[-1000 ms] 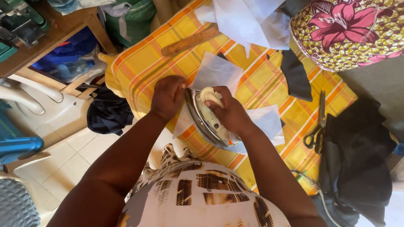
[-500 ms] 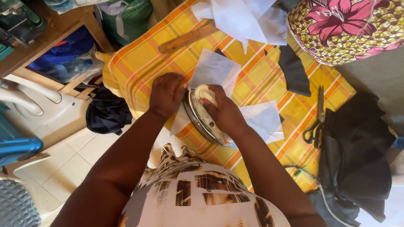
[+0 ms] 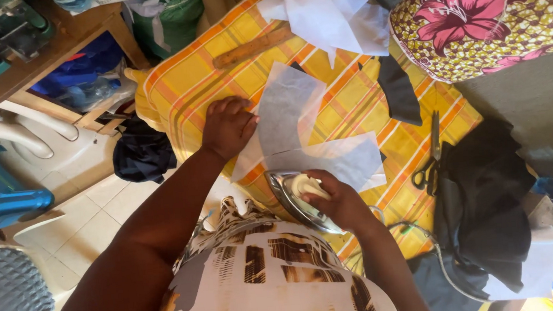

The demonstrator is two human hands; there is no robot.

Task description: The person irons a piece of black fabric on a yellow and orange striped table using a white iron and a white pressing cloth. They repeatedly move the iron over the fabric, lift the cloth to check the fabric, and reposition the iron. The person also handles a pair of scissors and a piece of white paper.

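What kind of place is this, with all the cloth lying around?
Probably a small tailoring or sewing workshop. The right hand grips an iron on a padded checked table; scissors and cut white pieces lie nearby.

- Iron (image 3: 301,203): handle covered by right hand (image 3: 334,200); soleplate underside not visible.
- Floral fabric (image 3: 490,10): cut off at top and right edges.
- Scissors (image 3: 429,162): handles merge with black cloth (image 3: 487,204).
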